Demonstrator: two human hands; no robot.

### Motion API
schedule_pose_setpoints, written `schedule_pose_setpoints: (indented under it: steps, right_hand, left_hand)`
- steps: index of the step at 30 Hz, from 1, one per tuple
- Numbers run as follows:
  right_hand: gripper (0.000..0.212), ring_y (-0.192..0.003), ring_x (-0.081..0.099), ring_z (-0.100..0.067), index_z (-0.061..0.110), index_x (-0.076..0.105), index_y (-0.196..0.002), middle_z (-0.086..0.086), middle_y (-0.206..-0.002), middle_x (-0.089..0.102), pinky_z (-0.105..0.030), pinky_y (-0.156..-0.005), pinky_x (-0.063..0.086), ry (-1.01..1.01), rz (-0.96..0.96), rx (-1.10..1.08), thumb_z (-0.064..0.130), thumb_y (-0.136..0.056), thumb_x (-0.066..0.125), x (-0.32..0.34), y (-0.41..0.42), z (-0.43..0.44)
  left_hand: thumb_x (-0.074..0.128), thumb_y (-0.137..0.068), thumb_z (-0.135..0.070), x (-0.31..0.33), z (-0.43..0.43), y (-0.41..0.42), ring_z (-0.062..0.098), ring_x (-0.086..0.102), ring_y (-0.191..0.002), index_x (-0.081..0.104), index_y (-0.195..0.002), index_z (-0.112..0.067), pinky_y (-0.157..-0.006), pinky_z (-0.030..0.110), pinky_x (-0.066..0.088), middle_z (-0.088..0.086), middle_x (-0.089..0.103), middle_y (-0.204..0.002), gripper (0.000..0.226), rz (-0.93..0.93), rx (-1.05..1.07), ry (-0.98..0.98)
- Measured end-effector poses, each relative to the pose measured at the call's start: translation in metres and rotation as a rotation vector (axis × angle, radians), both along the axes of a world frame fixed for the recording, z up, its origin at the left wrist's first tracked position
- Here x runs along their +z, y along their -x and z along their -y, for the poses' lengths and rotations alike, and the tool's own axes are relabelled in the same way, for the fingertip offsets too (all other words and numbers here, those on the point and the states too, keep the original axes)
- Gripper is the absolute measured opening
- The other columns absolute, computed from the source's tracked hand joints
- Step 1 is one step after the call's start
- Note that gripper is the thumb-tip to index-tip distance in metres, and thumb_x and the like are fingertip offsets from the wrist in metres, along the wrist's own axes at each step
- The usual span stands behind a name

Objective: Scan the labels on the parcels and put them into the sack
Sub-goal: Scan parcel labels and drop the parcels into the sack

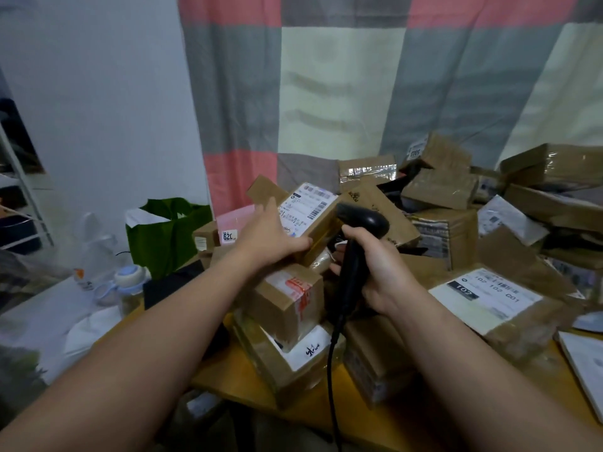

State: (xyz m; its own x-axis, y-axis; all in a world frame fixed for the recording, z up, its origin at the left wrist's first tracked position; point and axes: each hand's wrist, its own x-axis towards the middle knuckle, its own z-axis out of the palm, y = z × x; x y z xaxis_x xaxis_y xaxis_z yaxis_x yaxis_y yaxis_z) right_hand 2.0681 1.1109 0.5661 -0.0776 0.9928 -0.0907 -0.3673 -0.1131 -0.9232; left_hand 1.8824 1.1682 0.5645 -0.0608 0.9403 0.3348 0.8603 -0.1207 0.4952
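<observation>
At the far left, beyond the left edge of the tabletop (303,412), stands a green bag (163,236) with its mouth open; whether it is the sack I cannot tell. It is nearer the left hand (274,236) than the right. That hand grips the parcel (323,228) above the pile near the tabletop's left end, fingers reaching over the far side and the thumb hooked round the near edge. The parcel is tilted, with its long axis rising away to the right, and its label (305,208) faces up and toward the person. Just right of it is the scanner (355,243), its head almost touching the parcel's right end and its nose aimed left across the label. The right hand (381,272) is wrapped tight round the scanner's handle, the cord hanging down over the near edge. Further right, more parcels (450,230) lie heaped to the right edge. The read likely turns on the nose clearing the barcode.
</observation>
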Motion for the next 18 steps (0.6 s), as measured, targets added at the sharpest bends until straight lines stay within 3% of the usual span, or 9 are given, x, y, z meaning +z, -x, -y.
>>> schedule_pose_setpoints:
  steps: [3,5,9,13,15,18]
  right_hand:
    - [0.029,-0.09,0.072,-0.018,0.01,0.064,-0.107,-0.007,-0.088,0.074,-0.031,-0.072,0.059,-0.047,-0.045,-0.051,0.027,-0.084,0.072,0.0,-0.008,0.003]
    - [0.029,-0.1,0.068,-0.021,0.012,0.064,-0.107,-0.007,-0.096,0.072,-0.035,-0.079,0.059,-0.099,-0.063,-0.085,0.028,-0.084,0.072,0.001,-0.013,0.011]
    - [0.02,-0.088,0.073,-0.015,0.02,0.066,-0.106,0.001,-0.089,0.077,-0.032,-0.072,0.06,-0.278,-0.064,-0.073,0.029,-0.088,0.069,0.003,-0.023,0.037]
    - [0.039,-0.097,0.071,-0.021,0.012,0.066,-0.112,-0.005,-0.103,0.075,-0.028,-0.071,0.059,-0.436,-0.038,-0.099,0.028,-0.078,0.076,0.004,-0.034,0.065]
    - [0.034,-0.093,0.072,-0.019,0.005,0.064,-0.112,-0.005,-0.097,0.076,-0.024,-0.068,0.057,-0.461,-0.07,-0.087,0.015,-0.081,0.075,0.003,-0.038,0.08]
    - [0.028,-0.096,0.072,-0.021,0.007,0.067,-0.111,-0.006,-0.1,0.076,-0.029,-0.073,0.059,-0.498,-0.051,-0.089,0.005,-0.084,0.071,-0.006,-0.049,0.101]
  left_hand:
    - [0.074,-0.064,-0.059,0.009,0.008,-0.008,0.029,0.046,-0.118,0.028,-0.142,-0.012,-0.087,0.032,0.037,0.01,0.04,-0.13,0.103,0.094,0.03,-0.183]
    - [0.075,-0.065,-0.057,0.017,0.019,-0.016,0.027,0.043,-0.121,0.028,-0.142,-0.011,-0.092,0.032,0.036,0.01,0.037,-0.132,0.101,0.156,0.01,-0.25]
    - [0.079,-0.065,-0.053,0.026,0.056,-0.041,0.025,0.035,-0.13,0.022,-0.147,-0.011,-0.109,0.035,0.03,0.009,0.03,-0.139,0.109,0.265,-0.08,-0.307]
    - [0.082,-0.065,-0.048,0.016,0.1,-0.063,0.016,0.031,-0.13,0.019,-0.146,-0.017,-0.105,0.024,0.024,0.0,0.025,-0.136,0.107,0.427,-0.149,-0.309]
    - [0.082,-0.068,-0.041,0.009,0.124,-0.069,0.006,0.034,-0.127,0.019,-0.139,-0.024,-0.106,0.021,0.029,-0.005,0.029,-0.134,0.096,0.512,-0.24,-0.313]
    - [0.065,-0.089,-0.027,0.002,0.149,-0.078,-0.001,0.054,-0.112,0.026,-0.117,-0.032,-0.091,0.019,0.049,-0.009,0.047,-0.121,0.048,0.738,-0.417,-0.28]
